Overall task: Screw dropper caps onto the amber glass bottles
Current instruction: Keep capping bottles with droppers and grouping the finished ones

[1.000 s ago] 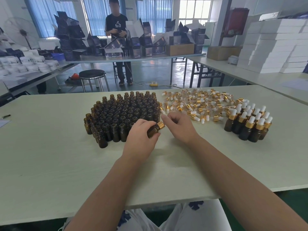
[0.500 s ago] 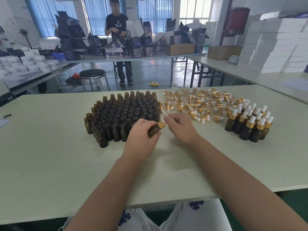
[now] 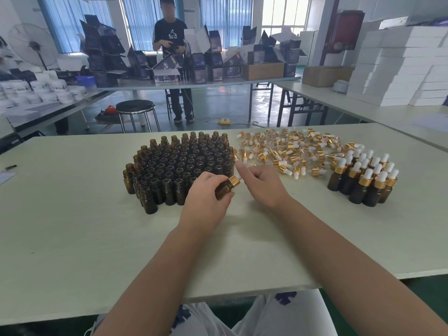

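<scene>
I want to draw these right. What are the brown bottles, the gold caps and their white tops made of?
Brown bottles: likely glass, dark amber and glossy; light shows through the rims.
Gold caps: shiny, mirror-like collars, metal or metal-coated plastic, can't tell which.
White tops: matte, rounded bulbs, probably soft rubber.

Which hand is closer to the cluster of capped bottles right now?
Right. The right hand lies left of the capped bottles, with bare table between; the left hand, gripping an amber bottle, is farther left.
</scene>
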